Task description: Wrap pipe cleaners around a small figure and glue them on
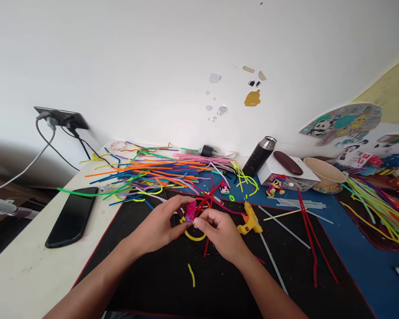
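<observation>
Over the black mat (159, 283), my left hand (162, 226) and my right hand (219, 232) meet at a small pink coil of pipe cleaner (190, 212). Both hands pinch it, fingers closed around it. A yellow pipe cleaner (194, 237) curves out beneath the coil, and red pipe cleaners (208, 199) stick out behind it. A short yellow scrap (192, 274) lies on the mat between my forearms.
A big heap of coloured pipe cleaners (156, 170) lies behind. A yellow glue gun (250, 219) and glue sticks (286, 228) lie to the right, a black phone (72, 216) to the left. A flask (261, 156), a white box (294, 175), a bowl (324, 173) and more pipe cleaners (375, 204) stand far right.
</observation>
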Demonstrator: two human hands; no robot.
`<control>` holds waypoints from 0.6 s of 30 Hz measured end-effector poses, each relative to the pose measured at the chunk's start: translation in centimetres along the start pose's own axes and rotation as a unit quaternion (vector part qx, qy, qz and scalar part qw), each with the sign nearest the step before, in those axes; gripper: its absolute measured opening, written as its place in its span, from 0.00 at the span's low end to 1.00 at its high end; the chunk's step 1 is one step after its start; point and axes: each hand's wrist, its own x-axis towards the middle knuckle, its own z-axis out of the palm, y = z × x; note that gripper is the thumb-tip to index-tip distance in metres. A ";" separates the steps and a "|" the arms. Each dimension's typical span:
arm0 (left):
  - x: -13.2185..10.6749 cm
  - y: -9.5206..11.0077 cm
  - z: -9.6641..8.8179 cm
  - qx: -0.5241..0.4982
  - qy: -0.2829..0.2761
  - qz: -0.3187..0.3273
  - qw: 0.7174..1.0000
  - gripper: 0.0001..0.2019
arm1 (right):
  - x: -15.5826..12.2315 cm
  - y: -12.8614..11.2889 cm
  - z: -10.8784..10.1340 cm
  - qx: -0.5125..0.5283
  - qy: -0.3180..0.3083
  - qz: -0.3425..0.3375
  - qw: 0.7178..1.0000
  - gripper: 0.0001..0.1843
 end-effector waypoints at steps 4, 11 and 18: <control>0.0 0.0 0.1 0.014 -0.003 0.007 1.000 0.21 | 0.0 0.3 0.0 -0.009 0.002 -0.004 1.000 0.17; -0.1 0.0 -0.1 0.029 -0.005 0.006 1.000 0.20 | 0.1 0.3 0.2 -0.016 0.010 -0.002 1.000 0.18; 0.0 0.0 0.0 0.022 -0.009 -0.007 1.000 0.21 | 0.0 0.1 0.2 -0.017 0.025 -0.011 0.999 0.19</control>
